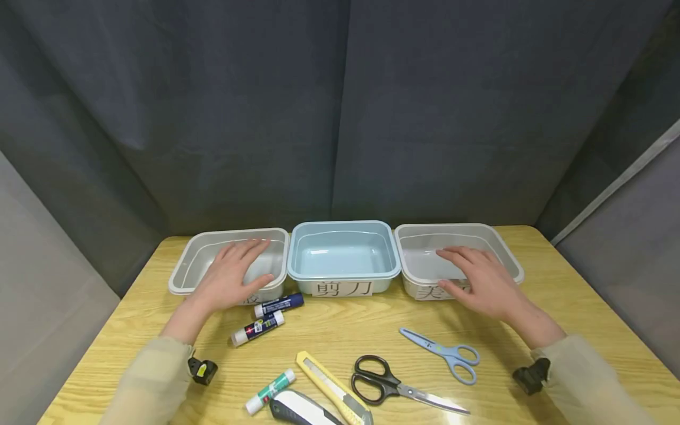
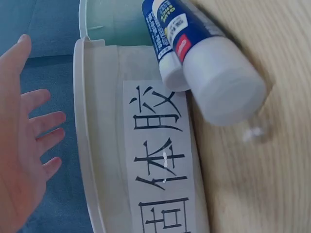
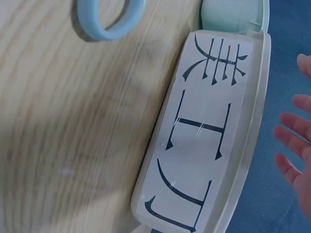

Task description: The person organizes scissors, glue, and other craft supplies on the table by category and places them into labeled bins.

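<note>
Currently, navy glue sticks (image 1: 260, 328) lie near left grip (image 1: 225, 282).

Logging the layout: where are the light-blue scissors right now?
In the head view, right of centre, the light-blue scissors lie on the table between the right-hand grey bin and the black-handled scissors.

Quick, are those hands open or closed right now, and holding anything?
Left hand: open, holding nothing, near the leftmost light-grey rectangular plastic bin.
Right hand: open, holding nothing, near the rightmost light-grey rectangular plastic bin.
</note>
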Demonstrator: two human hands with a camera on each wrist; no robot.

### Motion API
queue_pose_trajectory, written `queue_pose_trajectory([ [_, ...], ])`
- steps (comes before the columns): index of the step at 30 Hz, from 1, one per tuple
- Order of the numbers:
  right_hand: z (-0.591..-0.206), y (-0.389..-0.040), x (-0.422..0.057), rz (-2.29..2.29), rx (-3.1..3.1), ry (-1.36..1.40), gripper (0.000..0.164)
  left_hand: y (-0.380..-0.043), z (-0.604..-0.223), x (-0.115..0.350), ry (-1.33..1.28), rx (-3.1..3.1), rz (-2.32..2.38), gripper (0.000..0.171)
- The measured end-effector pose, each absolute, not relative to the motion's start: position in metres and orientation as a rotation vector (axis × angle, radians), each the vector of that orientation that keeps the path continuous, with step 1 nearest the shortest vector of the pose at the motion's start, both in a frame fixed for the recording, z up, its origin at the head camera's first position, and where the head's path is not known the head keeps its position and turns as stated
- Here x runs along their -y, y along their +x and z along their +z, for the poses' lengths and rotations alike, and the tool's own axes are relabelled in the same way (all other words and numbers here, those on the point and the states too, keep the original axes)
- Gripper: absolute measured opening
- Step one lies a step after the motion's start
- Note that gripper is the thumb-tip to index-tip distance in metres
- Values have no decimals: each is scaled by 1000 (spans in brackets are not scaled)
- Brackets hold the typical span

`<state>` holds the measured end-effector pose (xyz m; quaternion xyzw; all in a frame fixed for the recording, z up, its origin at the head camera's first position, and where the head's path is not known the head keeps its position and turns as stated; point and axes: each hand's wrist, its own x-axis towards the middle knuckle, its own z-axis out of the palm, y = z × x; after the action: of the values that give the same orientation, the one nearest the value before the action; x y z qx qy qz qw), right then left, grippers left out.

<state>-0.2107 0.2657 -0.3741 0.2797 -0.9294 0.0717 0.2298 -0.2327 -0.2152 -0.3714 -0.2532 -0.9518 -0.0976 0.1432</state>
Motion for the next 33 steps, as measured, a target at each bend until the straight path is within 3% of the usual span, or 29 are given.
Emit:
queue_pose_trajectory([
  [15,-378,-191,-267,273,2505,833,35,-223,-375,213,-557,2717,-488,55],
  [33,-393,-172,-263,293,2563,860,23,-213,-388,226,-385,2517,-713,26],
])
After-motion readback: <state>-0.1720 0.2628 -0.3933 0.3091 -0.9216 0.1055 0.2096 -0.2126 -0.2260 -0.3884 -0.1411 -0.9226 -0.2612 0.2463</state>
